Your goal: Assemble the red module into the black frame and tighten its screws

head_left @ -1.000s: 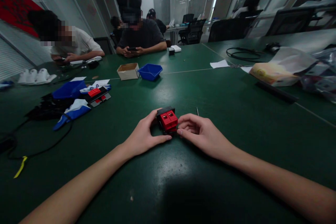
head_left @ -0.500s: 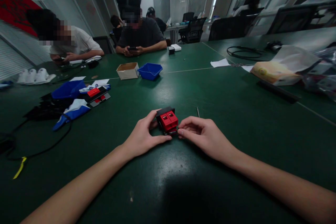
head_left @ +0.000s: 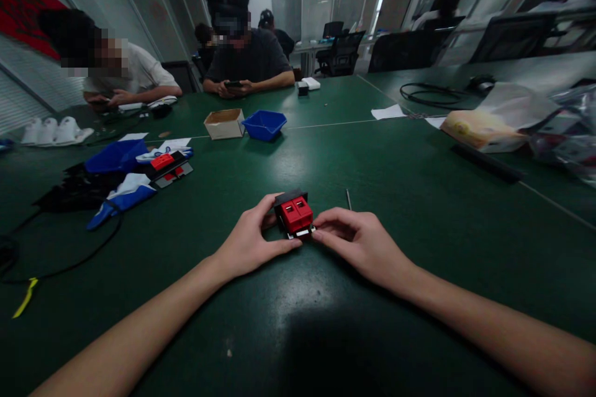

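Note:
A red double connector block set in a black frame (head_left: 297, 214) stands tilted on the green table (head_left: 316, 161), two slots showing in its red face. Thumb and fingers of my left hand (head_left: 254, 232) grip the frame from the left side. At the lower right corner, my right hand (head_left: 365, 239) pinches a small pale metallic piece by the block's bottom edge; its exact shape is mostly hidden by the fingertips. Just beyond my right hand lies a thin metal rod (head_left: 348, 199).
Left lie a blue tray (head_left: 116, 156), a blue-white glove (head_left: 123, 198), a second red-and-black unit (head_left: 168, 167) and a black cable (head_left: 100, 254). Ahead are a cardboard box (head_left: 224, 124) and a blue bin (head_left: 264, 125). A black bar (head_left: 488, 163) lies right. Two people sit opposite.
A bright metallic strip now shows along the block's lower edge, where red and dark parts showed before. Both hands keep nearly the same place; the whole view has shifted slightly.

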A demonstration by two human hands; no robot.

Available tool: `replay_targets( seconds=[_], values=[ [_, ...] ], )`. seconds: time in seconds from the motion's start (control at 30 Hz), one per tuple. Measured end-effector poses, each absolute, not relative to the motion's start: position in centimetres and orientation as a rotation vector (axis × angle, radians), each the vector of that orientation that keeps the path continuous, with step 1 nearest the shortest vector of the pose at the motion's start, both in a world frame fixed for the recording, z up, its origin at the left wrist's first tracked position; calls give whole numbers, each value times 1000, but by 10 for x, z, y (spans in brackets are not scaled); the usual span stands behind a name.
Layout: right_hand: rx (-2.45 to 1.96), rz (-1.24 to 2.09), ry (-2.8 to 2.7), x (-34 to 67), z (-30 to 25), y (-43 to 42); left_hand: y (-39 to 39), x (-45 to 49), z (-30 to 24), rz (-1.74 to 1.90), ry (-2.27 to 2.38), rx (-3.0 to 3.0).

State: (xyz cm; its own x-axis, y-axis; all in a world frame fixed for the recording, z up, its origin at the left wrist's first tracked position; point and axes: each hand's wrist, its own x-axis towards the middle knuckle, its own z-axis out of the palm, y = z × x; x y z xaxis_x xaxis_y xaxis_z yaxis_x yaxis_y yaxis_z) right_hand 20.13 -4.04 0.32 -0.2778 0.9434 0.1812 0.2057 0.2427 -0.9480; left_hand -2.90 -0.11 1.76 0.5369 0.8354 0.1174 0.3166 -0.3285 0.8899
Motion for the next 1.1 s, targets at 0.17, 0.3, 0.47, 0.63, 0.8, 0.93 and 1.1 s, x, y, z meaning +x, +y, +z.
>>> replay_targets(
  seconds=[0.17, 0.3, 0.47, 0.63, 0.8, 0.93, 1.1],
  values=[
    [-1082, 963, -1741, 203, 5, -39, 0, -27, 19, 744, 972, 1915],
    [-1130, 874, -1772, 204, 5, -38, 0, -26, 19, 742, 1005, 1924],
    [-1151, 795, -1790, 203, 7, -41, -3, -25, 19, 756, 1012, 1944],
    [-1186, 771, -1808, 202, 7, -42, -4, -24, 19, 754, 1040, 1954],
    [-1209, 723, -1829, 200, 5, -43, -5, -24, 18, 774, 1033, 1935],
    [-1217, 700, -1829, 200, 3, -45, -8, -23, 18, 788, 992, 1945],
    [-1187, 666, -1873, 202, 1, -46, -9, -25, 14, 785, 982, 1961]
  ],
)
